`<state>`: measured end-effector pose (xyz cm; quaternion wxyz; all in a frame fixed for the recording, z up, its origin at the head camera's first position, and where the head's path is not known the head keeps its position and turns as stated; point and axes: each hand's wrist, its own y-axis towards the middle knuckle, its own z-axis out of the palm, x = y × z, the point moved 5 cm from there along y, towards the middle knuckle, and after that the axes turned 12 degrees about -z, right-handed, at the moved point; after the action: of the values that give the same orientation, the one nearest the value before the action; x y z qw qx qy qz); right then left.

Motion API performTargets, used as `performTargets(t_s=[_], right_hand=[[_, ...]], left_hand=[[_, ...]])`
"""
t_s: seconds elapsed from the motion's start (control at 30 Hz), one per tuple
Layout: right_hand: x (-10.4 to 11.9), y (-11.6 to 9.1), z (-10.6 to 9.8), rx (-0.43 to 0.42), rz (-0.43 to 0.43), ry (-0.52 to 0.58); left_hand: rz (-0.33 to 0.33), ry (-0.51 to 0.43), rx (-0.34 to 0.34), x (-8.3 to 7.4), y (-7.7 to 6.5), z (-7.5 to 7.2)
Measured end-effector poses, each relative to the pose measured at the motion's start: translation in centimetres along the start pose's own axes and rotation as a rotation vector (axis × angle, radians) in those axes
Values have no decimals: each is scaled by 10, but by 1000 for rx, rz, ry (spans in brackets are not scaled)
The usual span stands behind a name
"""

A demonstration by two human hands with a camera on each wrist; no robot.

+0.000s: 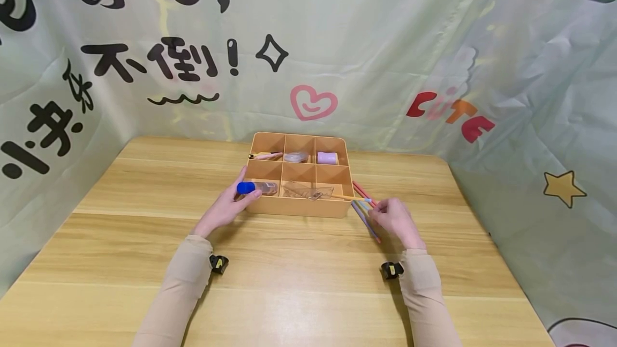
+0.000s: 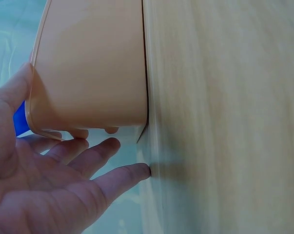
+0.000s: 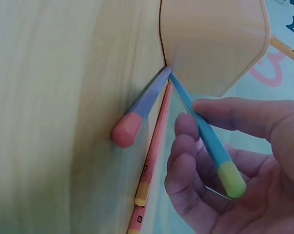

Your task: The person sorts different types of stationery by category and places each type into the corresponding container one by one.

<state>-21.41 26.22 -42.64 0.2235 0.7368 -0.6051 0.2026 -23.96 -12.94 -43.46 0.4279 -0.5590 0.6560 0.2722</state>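
Observation:
An orange divided organizer box (image 1: 299, 206) stands at the table's far side. My left hand (image 1: 226, 205) is at its front left corner, thumb on the rim beside a blue-capped clear bottle (image 1: 260, 188). In the left wrist view, the fingers spread loosely along the box's side. My right hand (image 1: 395, 218), right of the box, pinches a light blue pencil (image 3: 212, 141) with a green end between thumb and fingers. A purple pencil (image 3: 149, 97) with a pink end and two pink pencils (image 3: 153, 156) with yellow ends lie beside it on the table.
The box's compartments hold a clear ruler (image 1: 308, 191), a yellow pencil (image 1: 344, 197) jutting over the right rim, slim pens (image 1: 267, 156), a translucent pale item (image 1: 295, 157) and a lilac cylinder (image 1: 328, 158). A printed cloth (image 1: 366, 42) hangs around the wooden table (image 1: 299, 283).

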Motion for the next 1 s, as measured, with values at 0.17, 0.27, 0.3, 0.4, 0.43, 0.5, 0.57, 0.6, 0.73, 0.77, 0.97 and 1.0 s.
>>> performTargets(t_s=[0.17,0.27,0.3,0.4,0.43,0.5,0.57,0.6,0.73,0.77,0.97,1.0], right_hand=[[1,0,-3,-44,-2,-2],[1,-1,-4,-69,-1,4],[2,-1,-4,-76,-2,4],[3,-1,-5,-98,-11,11],[4,-1,-6,-110,-14,11],[4,-1,-7,-133,-27,14],[5,-1,-8,-159,-37,17],[5,0,-9,-176,-44,15],[6,0,-13,-254,-75,10],[7,0,-14,-274,-86,7],[11,-1,-22,-427,-155,-5],[12,-1,-24,-455,-164,-5]], left_hand=[[3,1,-2,0,0,0],[4,4,-2,-1,0,0],[3,4,-2,-1,-1,0],[2,8,-3,-1,-1,0],[2,9,-3,-1,-1,0],[4,12,-4,-1,-1,0],[7,12,-6,-1,-1,0],[10,11,-7,-1,-1,0],[14,8,-8,-1,-1,0],[15,8,-8,-1,-1,0],[3,16,-12,-1,-1,0],[0,18,-12,-1,-1,0]])
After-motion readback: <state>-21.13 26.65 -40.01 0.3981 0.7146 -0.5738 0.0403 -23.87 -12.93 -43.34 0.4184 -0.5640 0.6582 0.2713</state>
